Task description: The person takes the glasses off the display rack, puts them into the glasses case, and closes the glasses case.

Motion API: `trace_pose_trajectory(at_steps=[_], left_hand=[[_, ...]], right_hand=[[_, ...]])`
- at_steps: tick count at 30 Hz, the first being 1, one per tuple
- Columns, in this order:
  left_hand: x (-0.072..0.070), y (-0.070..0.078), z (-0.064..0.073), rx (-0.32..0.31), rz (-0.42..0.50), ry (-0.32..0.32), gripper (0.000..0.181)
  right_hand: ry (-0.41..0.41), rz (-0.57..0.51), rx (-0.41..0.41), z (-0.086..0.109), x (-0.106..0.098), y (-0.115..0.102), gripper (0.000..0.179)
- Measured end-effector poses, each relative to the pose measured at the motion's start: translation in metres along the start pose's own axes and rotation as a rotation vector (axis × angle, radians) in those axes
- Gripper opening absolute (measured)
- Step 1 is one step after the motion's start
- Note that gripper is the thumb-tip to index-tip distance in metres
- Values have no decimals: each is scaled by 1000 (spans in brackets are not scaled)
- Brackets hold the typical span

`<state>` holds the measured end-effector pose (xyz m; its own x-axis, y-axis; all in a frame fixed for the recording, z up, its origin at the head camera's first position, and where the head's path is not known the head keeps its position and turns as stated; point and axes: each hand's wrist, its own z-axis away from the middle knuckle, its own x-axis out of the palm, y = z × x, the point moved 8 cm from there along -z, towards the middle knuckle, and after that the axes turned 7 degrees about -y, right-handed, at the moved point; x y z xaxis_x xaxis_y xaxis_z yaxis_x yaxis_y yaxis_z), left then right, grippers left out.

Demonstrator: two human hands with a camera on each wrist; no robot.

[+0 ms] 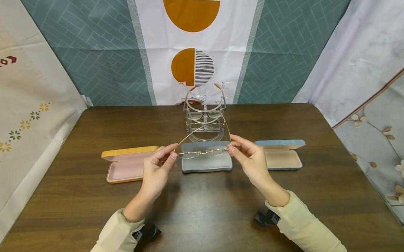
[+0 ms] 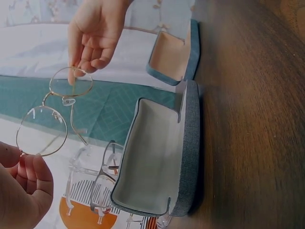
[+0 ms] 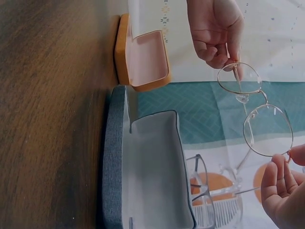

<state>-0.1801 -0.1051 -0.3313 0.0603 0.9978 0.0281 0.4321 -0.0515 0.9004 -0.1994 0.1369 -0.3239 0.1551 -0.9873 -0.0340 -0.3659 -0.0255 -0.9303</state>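
Note:
A pair of thin gold-framed eyeglasses (image 1: 207,152) with round clear lenses is held up between both hands, its temples unfolded and pointing away toward the stand. My left hand (image 1: 158,168) pinches the frame near the left hinge between thumb and fingers. At the opposite hinge, my right hand (image 1: 251,159) pinches the frame the same way. Below and behind the glasses lies an open grey glasses case (image 1: 206,164); in the left wrist view its pale lining (image 2: 147,157) shows with nothing in it.
An open yellow case (image 1: 123,171) with pink lining lies left, an open blue case (image 1: 283,160) with beige lining right. Behind the grey case, a clear display stand (image 1: 206,135) bears other glasses. Patterned cloths hang around the brown table (image 1: 205,222).

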Motion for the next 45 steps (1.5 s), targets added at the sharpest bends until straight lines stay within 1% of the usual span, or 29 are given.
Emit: trace_pose_trajectory(at_steps=[8,22,34,40,45], left_hand=[[1,-1,0,-22,-28,-18,20],[0,-2,0,-44,-73,-20,19],[3,-2,-1,-37,-119,-37,17],[3,-3,-2,-49,-113,-29,17],[3,-4,-1,-78,-113,-4,17]], right_hand=[[0,-14,-6,0,0,0,32],[-1,-11,5,0,0,1,32],[2,-23,8,0,-1,3,32],[9,-31,26,0,-2,5,33],[24,-52,71,0,-3,9,35]])
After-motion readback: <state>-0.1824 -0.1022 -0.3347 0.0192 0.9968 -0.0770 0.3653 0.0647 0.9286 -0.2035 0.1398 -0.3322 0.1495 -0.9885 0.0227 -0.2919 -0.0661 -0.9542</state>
